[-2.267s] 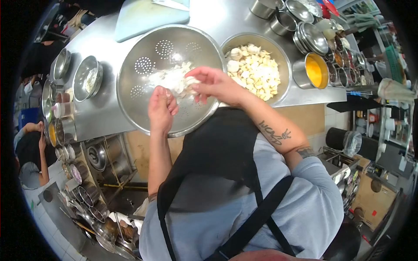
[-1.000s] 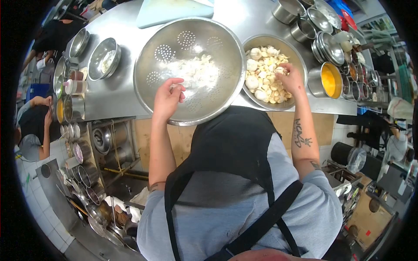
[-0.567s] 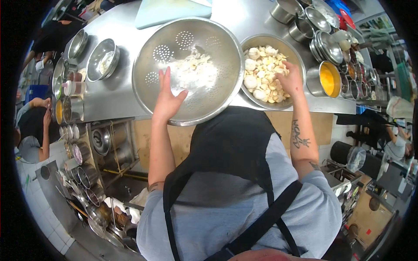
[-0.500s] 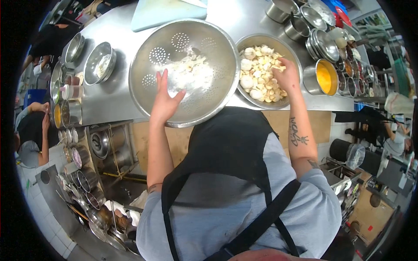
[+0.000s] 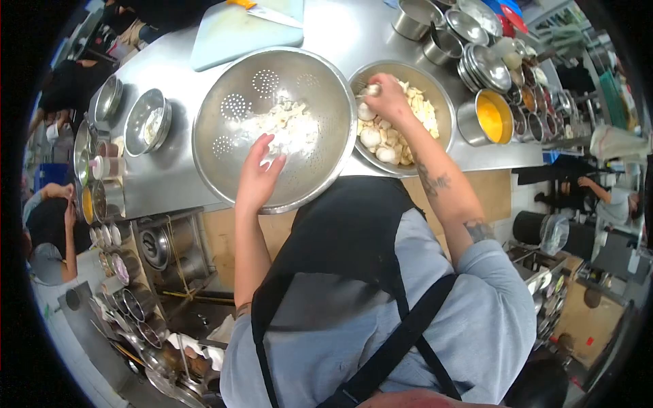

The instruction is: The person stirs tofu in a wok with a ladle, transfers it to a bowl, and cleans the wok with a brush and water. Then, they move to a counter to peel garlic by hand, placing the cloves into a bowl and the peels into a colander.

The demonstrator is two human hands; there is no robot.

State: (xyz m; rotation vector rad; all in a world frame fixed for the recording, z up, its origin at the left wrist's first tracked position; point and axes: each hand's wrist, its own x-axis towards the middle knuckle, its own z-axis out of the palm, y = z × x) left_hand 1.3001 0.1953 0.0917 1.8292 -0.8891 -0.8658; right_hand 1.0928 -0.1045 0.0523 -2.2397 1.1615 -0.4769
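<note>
A large perforated steel colander [image 5: 224,177] holds a pile of pale garlic pieces and skins [image 5: 289,129]. Over its near side is my left hand [image 5: 257,180], thumb and fingers apart, holding nothing. To the right, a steel bowl [image 5: 447,126] contains loose garlic cloves [image 5: 423,109] and several whole bulbs, including one garlic bulb [image 5: 369,138] near its left side. My right hand [image 5: 388,98] reaches into the bowl's far left part, its fingers closed around a garlic bulb [image 5: 373,89]. The fingers partly cover that bulb.
A cutting board [image 5: 235,44] with an orange-handled knife [image 5: 275,16] lies at the back. Right of the bowl stand a pot of yellow liquid [image 5: 490,117] and stacked steel bowls [image 5: 486,68]. Nested bowls [image 5: 146,122] stand at left. Other people work at both sides.
My right hand has moved left across the bowl, from the loose cloves to a whole garlic bulb. My left hand stays at the colander's near side. The view has shifted slightly.
</note>
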